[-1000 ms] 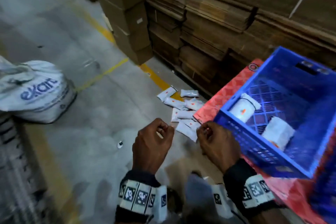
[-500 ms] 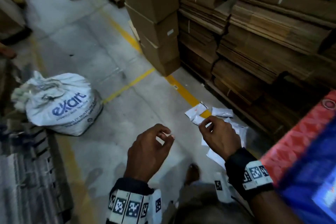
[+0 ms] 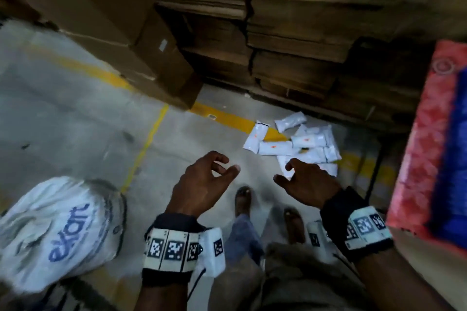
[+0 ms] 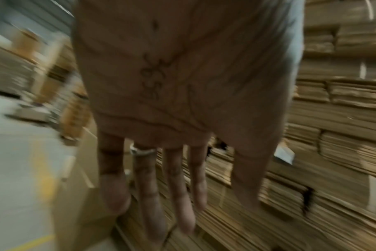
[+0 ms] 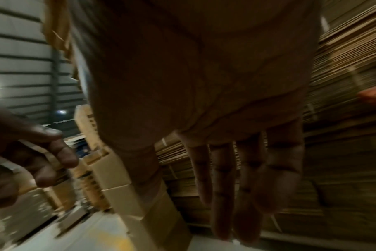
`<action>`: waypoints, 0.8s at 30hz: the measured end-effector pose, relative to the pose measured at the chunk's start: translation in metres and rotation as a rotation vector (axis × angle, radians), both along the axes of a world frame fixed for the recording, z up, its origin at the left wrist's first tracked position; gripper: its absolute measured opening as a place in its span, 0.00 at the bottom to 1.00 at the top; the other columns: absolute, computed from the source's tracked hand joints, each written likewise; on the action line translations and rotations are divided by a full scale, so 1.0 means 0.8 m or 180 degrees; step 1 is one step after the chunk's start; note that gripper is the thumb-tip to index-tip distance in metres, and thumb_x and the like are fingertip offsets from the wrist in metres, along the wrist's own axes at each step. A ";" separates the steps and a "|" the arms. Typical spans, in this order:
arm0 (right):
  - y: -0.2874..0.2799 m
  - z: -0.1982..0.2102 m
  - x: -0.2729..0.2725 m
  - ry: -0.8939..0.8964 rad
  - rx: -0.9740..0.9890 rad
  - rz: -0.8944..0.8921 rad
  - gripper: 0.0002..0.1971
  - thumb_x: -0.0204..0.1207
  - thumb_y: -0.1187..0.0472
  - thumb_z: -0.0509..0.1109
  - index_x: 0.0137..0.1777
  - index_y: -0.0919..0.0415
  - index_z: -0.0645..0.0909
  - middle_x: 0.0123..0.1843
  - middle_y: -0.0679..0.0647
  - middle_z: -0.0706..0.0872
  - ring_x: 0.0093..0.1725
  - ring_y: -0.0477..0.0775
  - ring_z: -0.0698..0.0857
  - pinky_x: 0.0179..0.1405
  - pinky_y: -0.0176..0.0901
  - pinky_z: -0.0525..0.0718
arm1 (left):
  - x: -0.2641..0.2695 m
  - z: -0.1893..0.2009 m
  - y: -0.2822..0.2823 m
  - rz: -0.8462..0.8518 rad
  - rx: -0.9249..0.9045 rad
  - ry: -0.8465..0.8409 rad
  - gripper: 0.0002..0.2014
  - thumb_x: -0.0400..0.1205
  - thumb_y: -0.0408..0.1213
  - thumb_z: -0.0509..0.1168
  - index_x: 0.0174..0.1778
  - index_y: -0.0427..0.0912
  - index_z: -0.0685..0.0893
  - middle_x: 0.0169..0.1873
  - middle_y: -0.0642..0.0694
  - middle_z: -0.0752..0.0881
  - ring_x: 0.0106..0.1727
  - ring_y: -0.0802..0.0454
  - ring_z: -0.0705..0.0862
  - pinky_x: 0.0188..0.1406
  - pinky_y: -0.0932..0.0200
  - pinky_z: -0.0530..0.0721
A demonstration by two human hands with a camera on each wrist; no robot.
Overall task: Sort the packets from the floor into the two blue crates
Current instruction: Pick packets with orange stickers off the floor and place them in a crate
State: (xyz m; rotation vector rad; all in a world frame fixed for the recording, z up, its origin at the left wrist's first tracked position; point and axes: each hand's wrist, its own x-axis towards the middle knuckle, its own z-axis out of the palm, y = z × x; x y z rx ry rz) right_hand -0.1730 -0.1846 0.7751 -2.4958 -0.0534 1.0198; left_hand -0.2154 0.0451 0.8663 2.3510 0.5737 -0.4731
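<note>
Packets [image 3: 295, 144]: white, some marked orange; about ten are heaped on the floor [image 3: 75, 121], centre right of frame.
Left hand [image 3: 202, 184]: grip wide, nothing held.
Right hand [image 3: 309, 183]: grip wide, nothing held, above the heap.

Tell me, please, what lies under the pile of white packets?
Under the white packets are the grey floor and a yellow line passing beneath them. Whether anything else lies under the overlapping packets is hidden.

Wearing black wristbands [image 3: 174, 222] behind both hands, white marker-printed blocks [image 3: 171, 250] strapped on, a ring [image 4: 143, 151] circling one left finger, sandals [image 3: 243, 199] below.
</note>
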 end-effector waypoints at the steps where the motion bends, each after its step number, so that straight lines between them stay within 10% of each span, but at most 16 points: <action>1: -0.003 -0.006 0.002 0.0075 -0.0038 -0.0195 0.31 0.72 0.26 0.58 0.66 0.45 0.72 0.59 0.51 0.87 0.63 0.59 0.82 0.60 0.55 0.79 | 0.023 -0.012 0.009 -0.0232 -0.0107 0.0142 0.15 0.74 0.65 0.70 0.50 0.64 0.82 0.41 0.65 0.87 0.43 0.62 0.86 0.53 0.52 0.86; 12: -0.004 -0.049 0.021 0.0100 0.0039 -0.1809 0.24 0.72 0.31 0.67 0.61 0.45 0.76 0.50 0.50 0.89 0.56 0.56 0.86 0.60 0.49 0.82 | 0.202 -0.113 0.005 -0.0982 -0.0617 -0.0286 0.11 0.77 0.57 0.72 0.48 0.57 0.84 0.40 0.60 0.87 0.44 0.61 0.86 0.42 0.60 0.79; 18: -0.003 -0.162 0.048 0.0391 0.0091 -0.2098 0.22 0.73 0.32 0.66 0.57 0.46 0.76 0.44 0.48 0.89 0.54 0.57 0.86 0.60 0.50 0.81 | 0.212 -0.246 -0.021 -0.1450 -0.0266 0.0583 0.17 0.76 0.65 0.68 0.52 0.59 0.81 0.49 0.60 0.87 0.56 0.52 0.85 0.60 0.53 0.81; 24: -0.007 -0.343 0.043 0.0459 0.0002 -0.2027 0.32 0.78 0.37 0.66 0.78 0.51 0.70 0.74 0.53 0.79 0.72 0.57 0.78 0.69 0.46 0.75 | 0.210 -0.445 -0.071 -0.1959 -0.0242 0.1053 0.20 0.78 0.63 0.66 0.62 0.59 0.79 0.61 0.55 0.85 0.65 0.50 0.83 0.67 0.48 0.79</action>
